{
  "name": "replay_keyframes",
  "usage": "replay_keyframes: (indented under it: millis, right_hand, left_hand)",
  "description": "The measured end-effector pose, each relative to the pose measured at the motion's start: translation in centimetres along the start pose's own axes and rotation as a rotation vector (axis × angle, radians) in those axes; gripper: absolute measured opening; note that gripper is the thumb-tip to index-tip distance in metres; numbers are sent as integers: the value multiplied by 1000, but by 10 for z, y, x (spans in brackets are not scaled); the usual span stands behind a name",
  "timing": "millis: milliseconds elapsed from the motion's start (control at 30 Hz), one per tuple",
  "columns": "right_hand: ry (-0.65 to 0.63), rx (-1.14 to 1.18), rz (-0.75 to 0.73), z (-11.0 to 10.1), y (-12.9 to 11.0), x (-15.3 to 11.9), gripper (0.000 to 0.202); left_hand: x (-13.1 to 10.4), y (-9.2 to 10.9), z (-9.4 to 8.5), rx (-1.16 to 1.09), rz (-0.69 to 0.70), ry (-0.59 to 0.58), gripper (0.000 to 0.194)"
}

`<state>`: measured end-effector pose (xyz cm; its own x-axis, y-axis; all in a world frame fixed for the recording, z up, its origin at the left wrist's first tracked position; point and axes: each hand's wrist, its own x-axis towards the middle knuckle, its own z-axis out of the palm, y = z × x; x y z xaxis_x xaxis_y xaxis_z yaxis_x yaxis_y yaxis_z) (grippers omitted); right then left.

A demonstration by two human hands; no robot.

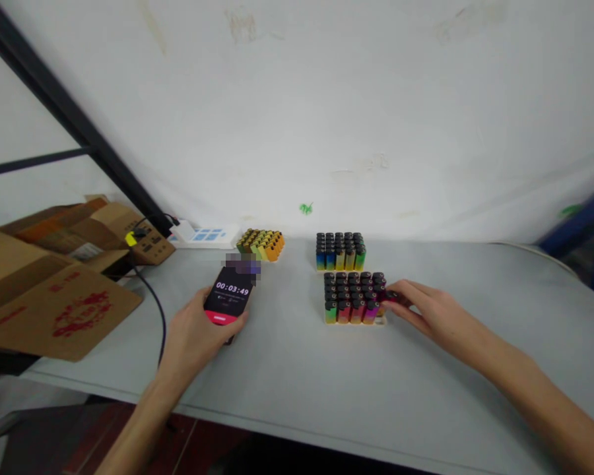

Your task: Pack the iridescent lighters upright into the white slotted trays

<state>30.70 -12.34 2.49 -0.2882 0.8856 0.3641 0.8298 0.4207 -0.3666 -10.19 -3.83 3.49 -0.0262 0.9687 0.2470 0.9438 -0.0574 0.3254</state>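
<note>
Two bare hands are at work over a grey table (287, 376). The right hand (428, 310) is at the right edge of the front tray (380, 322), its thumb and forefinger nearly together, pinching a dark lighter (391, 296) that leans out to the right; how the other fingers curl behind is hard to tell. Upright black-topped lighters (349, 297) fill most of that tray, the nearest row running green, red, reddish and purple, with the pale base showing at the near right corner. Just behind it stands a block of blue, yellow and green lighters (340, 252).

The left hand (193, 330) is wrapped around a smartphone (228, 295), thumb along the near right edge, fingers mostly hidden; the screen reads 00:03:49. Beyond the phone, yellow and orange lighters (261, 244) sit beside a white power strip (212, 236). Opened cardboard boxes (86, 310) lie to the left.
</note>
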Motion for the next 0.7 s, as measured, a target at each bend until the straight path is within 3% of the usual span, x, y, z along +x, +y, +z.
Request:
replay_keyframes:
  millis: [167,233,400,533,700]
  right_hand:
    - [17,50,-2,1,3,-5,34]
    - [-10,57,25,2,6,-8,36]
    - [-83,20,74,10,12,-14,42]
    - [-8,-10,30,12,11,-12,49]
    - [23,-21,36,9,11,-11,42]
  left_hand:
    - [-27,34,-9,-65,111,272,73]
    - [-33,44,-14,-56,138,328,72]
    - [-42,56,-20,-68,144,407,73]
    - [-46,59,-22,-69,116,425,76]
    - [-47,58,-30,-67,90,425,74]
